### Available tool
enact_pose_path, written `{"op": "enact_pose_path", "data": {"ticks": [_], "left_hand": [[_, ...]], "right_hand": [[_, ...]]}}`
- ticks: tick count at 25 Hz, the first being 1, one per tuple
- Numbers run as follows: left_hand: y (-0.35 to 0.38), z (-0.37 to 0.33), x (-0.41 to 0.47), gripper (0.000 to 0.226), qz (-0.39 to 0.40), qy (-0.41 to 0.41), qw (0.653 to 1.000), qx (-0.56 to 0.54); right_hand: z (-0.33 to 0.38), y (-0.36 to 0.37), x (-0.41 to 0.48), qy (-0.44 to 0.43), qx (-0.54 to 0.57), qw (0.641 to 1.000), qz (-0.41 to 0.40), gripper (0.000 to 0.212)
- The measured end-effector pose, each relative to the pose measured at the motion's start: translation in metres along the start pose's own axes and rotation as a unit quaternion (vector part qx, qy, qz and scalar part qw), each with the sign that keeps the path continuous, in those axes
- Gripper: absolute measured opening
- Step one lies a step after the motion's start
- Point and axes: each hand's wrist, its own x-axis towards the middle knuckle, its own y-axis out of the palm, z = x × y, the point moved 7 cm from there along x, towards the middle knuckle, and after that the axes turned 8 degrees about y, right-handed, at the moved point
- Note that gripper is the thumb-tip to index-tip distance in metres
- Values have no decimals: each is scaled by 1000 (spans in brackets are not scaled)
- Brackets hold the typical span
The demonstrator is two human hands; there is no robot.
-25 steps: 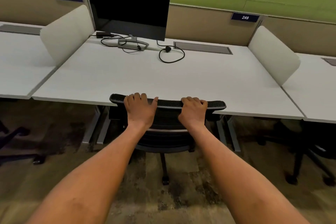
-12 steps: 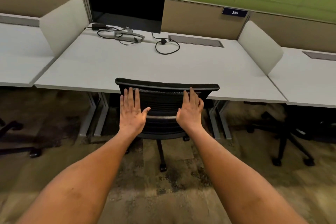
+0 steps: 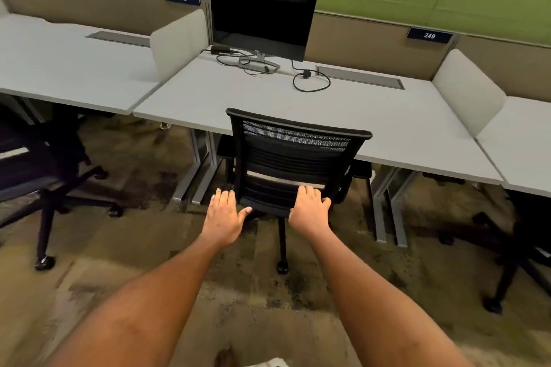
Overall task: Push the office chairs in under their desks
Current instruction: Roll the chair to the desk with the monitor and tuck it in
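Note:
A black mesh-back office chair [image 3: 295, 155] stands with its seat under the middle white desk [image 3: 402, 131], its backrest at the desk's front edge. My left hand [image 3: 224, 217] and my right hand [image 3: 310, 210] hover in front of the lower backrest, fingers spread, holding nothing. Whether they touch the chair I cannot tell. A second dark office chair [image 3: 38, 164] stands out from the left desk [image 3: 62, 68], turned sideways on the carpet. Another chair's base [image 3: 512, 250] shows below the right desk [image 3: 524, 152].
A black monitor [image 3: 262, 15] with loose cables [image 3: 310, 80] sits at the back of the middle desk. White divider panels [image 3: 179, 42] separate the desks. Number plates 248 and 249 hang on the beige and green wall. Patterned carpet lies around me.
My hands let go of the chair's top rail, opened and dropped to the lower backrest. The view pulled back and swung left, bringing the left chair into sight.

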Motion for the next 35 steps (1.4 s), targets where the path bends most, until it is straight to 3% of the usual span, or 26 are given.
{"op": "enact_pose_path", "data": {"ticks": [7,15,27,31,35], "left_hand": [[8,18,-122,73,20,-86,996,-9],[-33,75,-239,71,-22,-170,985,-7],[-164,260,-400,70,-82,-232,969,-37],[-210,335,-456,59,-96,-248,964,-11],[-236,390,-475,62,-93,-270,958,13]], "right_hand": [[23,37,-98,-45,2,994,102,42],[106,58,-195,-131,-46,980,143,46],[352,80,-340,-220,-42,964,144,46],[443,89,-391,-246,-29,957,149,45],[512,93,-410,-283,-30,949,137,46]]}}
